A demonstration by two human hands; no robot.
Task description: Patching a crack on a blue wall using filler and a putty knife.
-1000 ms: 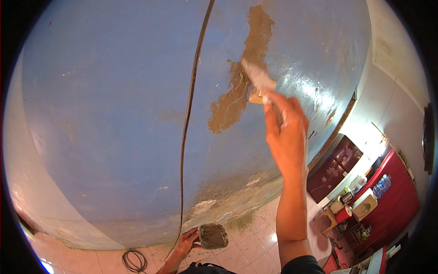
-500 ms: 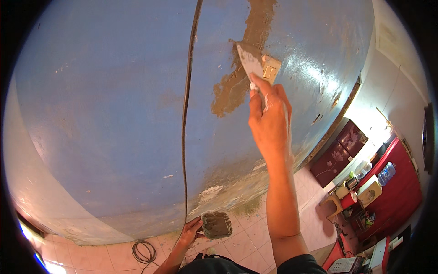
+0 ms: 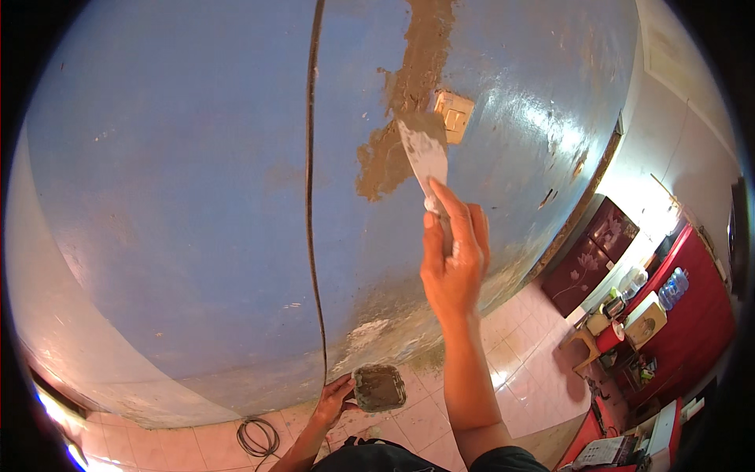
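Head view, 12 o'clock at the upper edge, positions taken from the centre of the view. The right hand [image 3: 458, 263] is between 3 and 4 o'clock. Its grip is closed: thumb and fingers pinch the handle of a putty knife [image 3: 425, 157], the index finger extended along the base of the blade. The blade is at 1 o'clock and points toward 11 o'clock. Pale residue covers its face; a brown band lies along its broad edge. This edge overlaps the brown filler patch [image 3: 427, 55] in the view; whether it touches the wall cannot be told.

The patch runs down the blue wall [image 3: 197, 197] from between 12 and 1 o'clock, with a lower branch at 12 o'clock. A cream wall switch [image 3: 456, 118] is at 1 o'clock, just beside the patch.

The left hand [image 3: 335, 400] is between 6 and 7 o'clock. Its fingers clasp the 9 o'clock side of a square container [image 3: 380, 389]. The container is at 6 o'clock, with grey-brown compound inside.

A black cable [image 3: 310, 157] hangs along the wall from between 11 and 12 o'clock toward 7 o'clock. A cable coil [image 3: 258, 438] lies on the tiled floor [image 3: 181, 452] at 7 o'clock.
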